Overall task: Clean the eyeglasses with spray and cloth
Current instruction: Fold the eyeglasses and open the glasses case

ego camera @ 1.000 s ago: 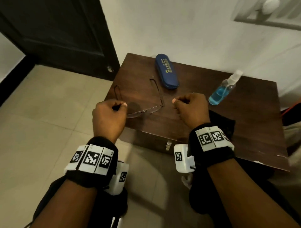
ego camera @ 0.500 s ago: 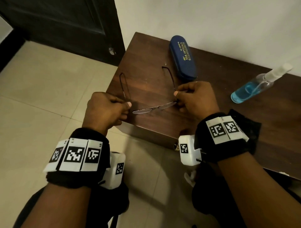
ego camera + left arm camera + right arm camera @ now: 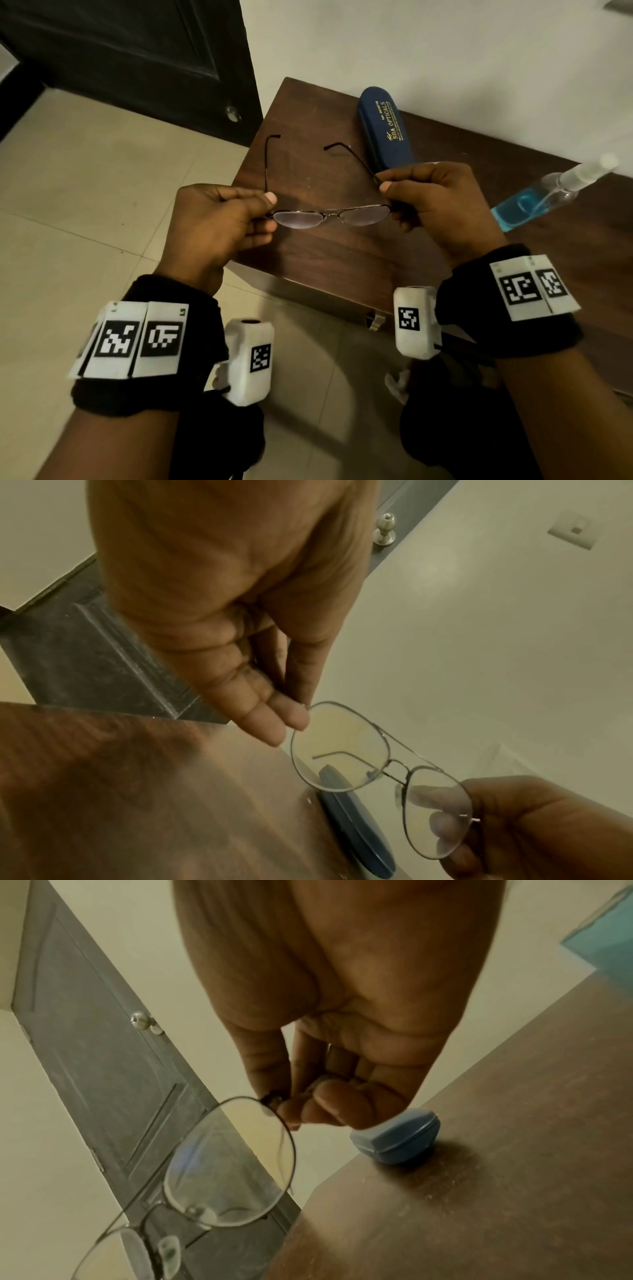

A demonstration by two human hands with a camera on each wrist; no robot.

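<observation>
- Head view showed the eyeglasses held up in the air above the near corner of the table, arms open.
- A moment before, they sat lower, close to the wood.
- The left hand pinched one end of the frame, and the right hand pinched the other end.
- The lenses looked smudgy, so I think cleaning had not started.
- The spray bottle lay on its side near the right hand, beside the blue case.
- No cloth showed.
</observation>
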